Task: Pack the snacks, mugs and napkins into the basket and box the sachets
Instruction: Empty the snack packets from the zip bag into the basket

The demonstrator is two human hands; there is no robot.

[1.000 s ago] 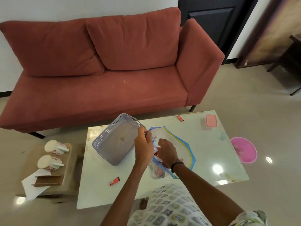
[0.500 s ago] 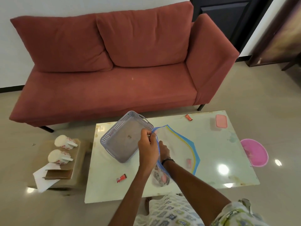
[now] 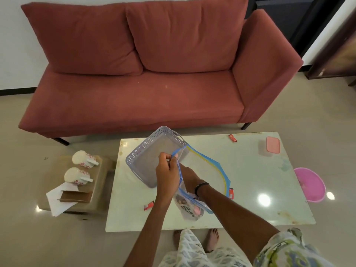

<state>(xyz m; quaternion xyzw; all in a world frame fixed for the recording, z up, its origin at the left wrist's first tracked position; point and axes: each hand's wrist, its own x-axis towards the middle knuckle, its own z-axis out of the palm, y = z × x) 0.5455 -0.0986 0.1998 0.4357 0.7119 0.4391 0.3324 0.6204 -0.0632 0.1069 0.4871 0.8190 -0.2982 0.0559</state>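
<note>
My left hand (image 3: 167, 174) pinches the blue rim of a clear zip bag (image 3: 207, 170) held above the table. My right hand (image 3: 189, 178) reaches down inside the bag's mouth, mostly hidden behind the left hand. A snack packet (image 3: 189, 208) sags in the bag's bottom. The grey perforated basket (image 3: 142, 151) lies on the table just left of my hands. Red sachets lie at the table's front (image 3: 149, 205), by the bag's right edge (image 3: 231, 193) and at the back (image 3: 232, 137). A small box with a pink lid (image 3: 272, 147) sits at the back right. Two white mugs (image 3: 81, 167) and napkins (image 3: 57, 199) rest on a low stool.
The white table (image 3: 260, 180) stands before a red sofa (image 3: 144, 83). A low stool (image 3: 100, 182) sits left of the table with a brown card holder (image 3: 76, 196). A pink round lid (image 3: 310, 184) lies on the floor at right. My bare feet (image 3: 212, 238) are at the table's near edge.
The view shifted left and down. My right hand has gone deeper into the bag while the left keeps hold of the rim; the snack packet hangs lower in the bag.
</note>
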